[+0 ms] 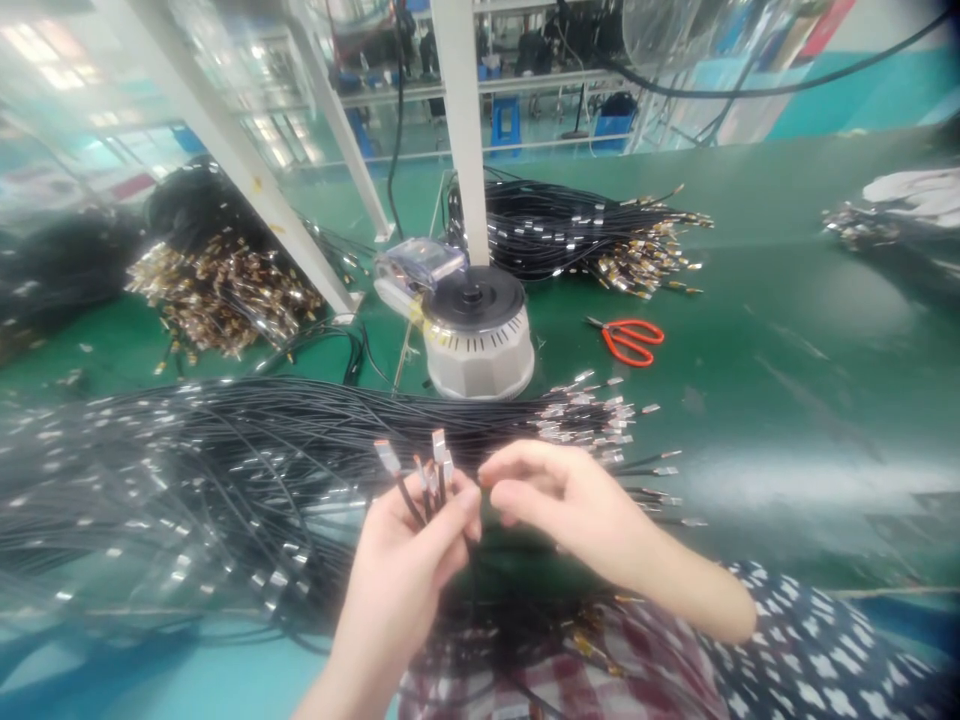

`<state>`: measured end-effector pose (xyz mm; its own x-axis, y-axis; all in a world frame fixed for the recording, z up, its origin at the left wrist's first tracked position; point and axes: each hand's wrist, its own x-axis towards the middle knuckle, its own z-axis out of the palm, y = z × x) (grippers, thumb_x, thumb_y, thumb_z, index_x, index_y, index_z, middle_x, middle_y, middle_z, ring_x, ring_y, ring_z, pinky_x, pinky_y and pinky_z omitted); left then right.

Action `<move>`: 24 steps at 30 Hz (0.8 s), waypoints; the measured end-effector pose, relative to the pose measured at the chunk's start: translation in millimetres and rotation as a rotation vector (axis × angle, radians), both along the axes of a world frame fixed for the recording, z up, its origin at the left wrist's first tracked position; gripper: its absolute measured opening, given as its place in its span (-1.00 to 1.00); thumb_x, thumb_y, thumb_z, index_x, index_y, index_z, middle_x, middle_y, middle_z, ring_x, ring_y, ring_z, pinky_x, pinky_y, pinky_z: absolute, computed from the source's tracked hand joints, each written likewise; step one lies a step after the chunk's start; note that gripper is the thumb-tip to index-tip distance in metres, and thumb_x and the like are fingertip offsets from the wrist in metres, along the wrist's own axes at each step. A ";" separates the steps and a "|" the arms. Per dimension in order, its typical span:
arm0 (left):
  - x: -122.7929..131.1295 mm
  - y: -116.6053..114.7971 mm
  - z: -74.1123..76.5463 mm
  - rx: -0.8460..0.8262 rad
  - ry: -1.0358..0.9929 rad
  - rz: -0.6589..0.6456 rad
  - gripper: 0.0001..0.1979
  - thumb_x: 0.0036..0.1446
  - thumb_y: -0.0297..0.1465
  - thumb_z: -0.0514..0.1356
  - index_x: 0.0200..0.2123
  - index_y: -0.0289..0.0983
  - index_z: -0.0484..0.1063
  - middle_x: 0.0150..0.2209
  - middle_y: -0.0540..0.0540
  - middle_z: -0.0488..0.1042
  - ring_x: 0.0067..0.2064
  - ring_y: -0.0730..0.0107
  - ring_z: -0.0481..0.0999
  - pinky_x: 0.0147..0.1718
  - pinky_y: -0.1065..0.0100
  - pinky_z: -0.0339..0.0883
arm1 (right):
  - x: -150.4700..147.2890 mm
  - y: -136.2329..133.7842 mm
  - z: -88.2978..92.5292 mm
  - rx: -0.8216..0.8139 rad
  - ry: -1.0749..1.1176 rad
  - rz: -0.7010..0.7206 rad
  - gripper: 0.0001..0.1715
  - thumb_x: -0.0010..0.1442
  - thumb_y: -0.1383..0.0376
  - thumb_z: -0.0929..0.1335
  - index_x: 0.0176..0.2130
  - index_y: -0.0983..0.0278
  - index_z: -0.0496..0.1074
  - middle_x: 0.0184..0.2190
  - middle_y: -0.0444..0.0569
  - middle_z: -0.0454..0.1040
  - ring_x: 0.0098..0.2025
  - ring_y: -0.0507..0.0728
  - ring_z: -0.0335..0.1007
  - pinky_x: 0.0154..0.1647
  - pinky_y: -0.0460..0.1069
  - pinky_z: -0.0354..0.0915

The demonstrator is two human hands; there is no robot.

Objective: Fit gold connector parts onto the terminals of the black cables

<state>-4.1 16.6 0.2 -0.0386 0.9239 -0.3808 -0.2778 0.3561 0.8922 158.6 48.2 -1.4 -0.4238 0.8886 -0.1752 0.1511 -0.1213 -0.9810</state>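
Observation:
My left hand point(420, 545) is closed around several black cables point(411, 503), whose flat, silvery tagged ends stick up above the thumb. Close beside it on the right is my right hand point(559, 500), its fingers bent and the thumb slightly apart from the index finger. Nothing shows between those fingertips. Behind both hands lies a long bundle of black cables point(322, 415), with its tagged ends point(589, 412) pointing right. More dark cables run below my hands, over a checked cloth point(645, 660), partly hidden.
A round grey-and-black tape dispenser point(480, 345) stands beyond the bundle. Red-handled scissors point(630, 340) lie to its right on the green table point(750, 400). Other cable bundles sit at the back point(547, 230) and the left point(225, 290). White posts point(463, 130) rise from the table.

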 end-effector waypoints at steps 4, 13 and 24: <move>0.4 -0.2 -2.0 0.011 -0.005 0.003 -0.79 0.01 -0.35 0.38 -0.39 -0.34 0.44 -0.62 0.04 0.39 -0.71 0.76 0.07 -0.70 0.57 -0.19 | -4.5 -2.7 -2.8 0.072 0.066 -0.147 -0.87 0.12 0.28 0.42 -0.41 0.31 0.50 -0.34 -0.03 0.55 -0.33 0.08 0.45 -0.30 -0.04 0.37; -1.1 -5.8 -3.4 0.129 -0.005 -0.042 -0.71 0.12 -0.40 0.29 -0.08 -0.25 0.37 -0.53 -0.02 0.52 -0.73 0.67 0.20 -0.71 0.57 -0.02 | 3.7 8.5 9.8 0.215 -0.020 -0.080 -0.85 0.11 0.35 0.41 -0.48 0.30 0.46 -0.38 -0.10 0.44 -0.40 0.00 0.31 -0.41 -0.07 0.18; 1.2 -9.7 -1.2 0.103 0.106 -0.067 -0.68 0.10 -0.36 0.31 -0.07 -0.28 0.43 -0.53 -0.03 0.51 -0.73 0.64 0.23 -0.74 0.54 -0.01 | -0.3 10.8 12.2 0.219 0.029 -0.037 -0.85 0.09 0.41 0.42 -0.51 0.31 0.45 -0.42 -0.14 0.39 -0.39 -0.01 0.30 -0.32 -0.07 0.24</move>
<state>-2.9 7.0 -1.0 -0.0107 0.9597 -0.2809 -0.1590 0.2757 0.9480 158.3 59.0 10.8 -0.3922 0.9192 0.0357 0.1217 0.0903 -0.9885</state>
